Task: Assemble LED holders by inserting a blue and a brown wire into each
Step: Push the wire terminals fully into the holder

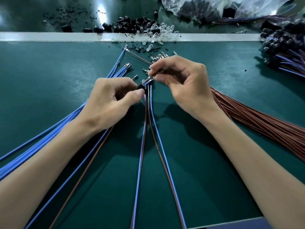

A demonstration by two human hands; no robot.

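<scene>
My left hand (112, 100) pinches a small black LED holder (141, 87) between thumb and fingers at the centre of the green mat. My right hand (183, 81) grips the metal-tipped ends of a blue wire and a brown wire (149, 79) right at the holder's back. Two blue-and-brown wire pairs (148, 129) hang from under the hands toward me. A fan of loose blue wires (49, 134) lies on the left. On the right rests a thick bundle of brown wires (264, 123).
Black holders (132, 24) and clear LEDs (163, 33) are heaped along a white strip (49, 36) at the back. A plastic bag of parts (206, 7) sits behind. Finished holders with wires (285, 47) pile up at the far right. Loose metal terminals (158, 57) lie beyond my right hand.
</scene>
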